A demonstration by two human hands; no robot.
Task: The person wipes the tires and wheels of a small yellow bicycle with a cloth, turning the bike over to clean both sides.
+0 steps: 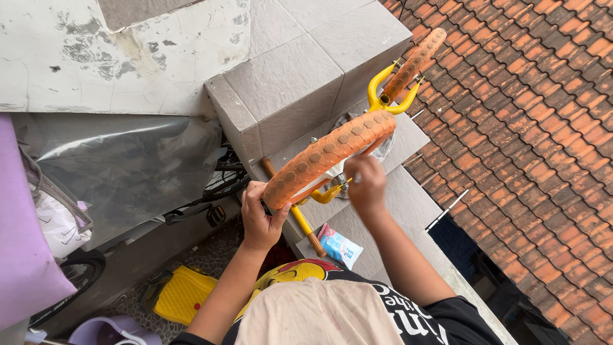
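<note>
The person looks down at a small yellow bicycle frame turned upside down on a grey tiled ledge (pixel 300 83), and its two orange wheels point upward. The left hand (pixel 258 217) is closed around the lower end of the nearer orange tyre (pixel 329 156), with the thumb on one side and the fingers on the other, so it grips the wheel. The right hand (pixel 365 185) is just behind this wheel, near the yellow fork (pixel 327 193) and the axle; its fingers are bent and seem to pinch a small part there, but what it holds is hidden by the hand itself and I cannot tell. The second orange tyre (pixel 415 62) stands farther away, between the two arms of another yellow fork (pixel 389 96), above the edge of the ledge. A wooden stick with a yellow middle part (pixel 300 220) lies under the nearer wheel and goes down toward the person. Just beside its lower end there is a small light blue packet (pixel 340 246) on the ledge. At the right side there is a roof of red-brown tiles (pixel 530 115). At the left, a sheet of clear plastic (pixel 128 166) covers something, and lower down a yellow plastic piece (pixel 182 295) lies on the ground.
</note>
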